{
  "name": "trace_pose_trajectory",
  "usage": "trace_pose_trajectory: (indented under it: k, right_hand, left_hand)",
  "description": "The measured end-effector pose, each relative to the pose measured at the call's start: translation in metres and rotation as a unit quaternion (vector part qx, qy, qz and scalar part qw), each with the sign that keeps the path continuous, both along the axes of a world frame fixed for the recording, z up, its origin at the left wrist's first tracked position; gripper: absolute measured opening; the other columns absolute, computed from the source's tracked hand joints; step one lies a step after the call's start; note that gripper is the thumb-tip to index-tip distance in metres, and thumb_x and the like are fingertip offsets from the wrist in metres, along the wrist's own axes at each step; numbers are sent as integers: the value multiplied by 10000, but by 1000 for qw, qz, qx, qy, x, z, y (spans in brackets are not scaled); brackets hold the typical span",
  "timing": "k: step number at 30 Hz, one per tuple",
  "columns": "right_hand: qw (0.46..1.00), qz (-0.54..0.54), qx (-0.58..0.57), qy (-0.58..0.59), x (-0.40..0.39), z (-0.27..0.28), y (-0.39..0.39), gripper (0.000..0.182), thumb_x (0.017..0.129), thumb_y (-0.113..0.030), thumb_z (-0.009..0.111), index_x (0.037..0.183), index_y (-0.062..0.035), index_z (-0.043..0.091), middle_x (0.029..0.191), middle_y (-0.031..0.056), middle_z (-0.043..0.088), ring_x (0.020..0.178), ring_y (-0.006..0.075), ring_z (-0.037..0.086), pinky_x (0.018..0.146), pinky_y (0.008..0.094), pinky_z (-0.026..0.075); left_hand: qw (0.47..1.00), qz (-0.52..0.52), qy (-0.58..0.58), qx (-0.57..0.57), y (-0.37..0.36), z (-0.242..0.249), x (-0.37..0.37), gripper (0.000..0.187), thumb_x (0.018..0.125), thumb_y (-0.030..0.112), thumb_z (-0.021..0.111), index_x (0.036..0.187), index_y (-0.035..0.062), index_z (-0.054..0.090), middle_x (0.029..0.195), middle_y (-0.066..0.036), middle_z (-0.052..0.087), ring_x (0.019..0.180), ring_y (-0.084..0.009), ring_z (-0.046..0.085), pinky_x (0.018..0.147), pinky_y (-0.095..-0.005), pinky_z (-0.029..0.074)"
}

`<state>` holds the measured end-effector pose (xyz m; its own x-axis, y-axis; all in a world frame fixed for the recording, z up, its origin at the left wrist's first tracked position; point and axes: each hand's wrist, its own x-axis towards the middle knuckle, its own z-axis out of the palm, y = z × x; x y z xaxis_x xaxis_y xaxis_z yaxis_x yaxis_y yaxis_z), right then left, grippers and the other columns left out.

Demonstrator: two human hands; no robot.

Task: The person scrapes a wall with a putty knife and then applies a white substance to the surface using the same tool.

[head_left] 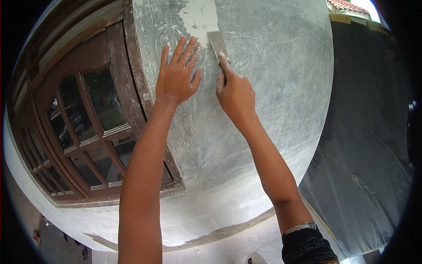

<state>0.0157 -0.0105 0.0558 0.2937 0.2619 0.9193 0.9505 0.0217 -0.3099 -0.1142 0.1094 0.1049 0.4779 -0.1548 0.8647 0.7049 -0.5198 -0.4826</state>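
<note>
My right hand (236,91) grips a metal scraper (216,42) and presses its blade flat on a grey plastered wall (272,66), index finger along the blade. Just above the blade runs a paler, smoother vertical strip (200,17). My left hand (176,75) lies open with fingers spread on the wall, immediately left of the scraper. Both forearms are dusted with white powder.
A dark brown wooden window frame (132,57) with several glass panes (103,99) borders the wall on the left. A dark grey sheet (369,132) hangs at the right. A tiled roof corner (347,5) shows at top right. Floor with small debris (57,237) lies below.
</note>
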Motion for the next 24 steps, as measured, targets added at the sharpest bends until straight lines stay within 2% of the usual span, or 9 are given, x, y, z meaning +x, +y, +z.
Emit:
trace_pose_trajectory:
  k: [3,6,9,12,15,22,24]
  right_hand:
    - [999,9,-36,16,-2,-42,-9,551,987,-181,556,1530,-183,467,717,232,689,666,421,699,631,533,565]
    - [999,18,-32,16,1,-52,-10,551,987,-180,554,1531,-189,468,715,227,689,662,423,697,629,533,565]
    - [1000,13,-8,5,6,-16,-7,578,980,-181,563,1546,-200,447,719,224,693,661,423,697,627,538,564]
    - [1000,-7,-21,0,7,-18,-8,574,978,-178,563,1541,-201,454,722,224,695,662,423,695,633,542,562]
    - [998,-10,-51,22,4,-52,-16,554,981,-180,559,1528,-198,472,719,226,692,665,424,692,637,544,561]
    - [1000,-3,-7,-8,14,-17,-7,583,984,-182,565,1552,-209,436,693,219,683,635,407,695,603,531,561]
    - [998,-9,-52,15,11,-28,-15,575,985,-186,565,1547,-202,446,694,216,684,628,399,696,597,524,561]
  left_hand:
    - [1000,1,1,-4,0,-1,0,575,1016,352,526,1566,230,412,1687,49,260,1566,-170,190,1291,-511,125]
    - [1000,5,-3,2,3,0,0,568,1016,367,514,1560,231,424,1690,51,249,1567,-165,181,1292,-510,117]
    - [1000,8,0,5,4,-2,1,567,1017,384,499,1559,235,427,1694,53,237,1568,-160,171,1293,-511,110]
    - [1000,12,-1,5,6,-1,0,573,1016,387,495,1565,242,417,1695,55,235,1568,-159,171,1293,-512,111]
    - [1000,17,-1,4,4,-2,1,578,1015,389,493,1569,248,408,1695,58,234,1569,-159,168,1292,-512,112]
    - [1000,27,-5,9,5,-2,2,567,1015,392,490,1560,248,428,1697,59,229,1570,-158,164,1292,-510,112]
    - [1000,16,-5,7,5,-2,1,575,1017,371,504,1570,249,407,1693,57,242,1569,-161,175,1292,-511,111]
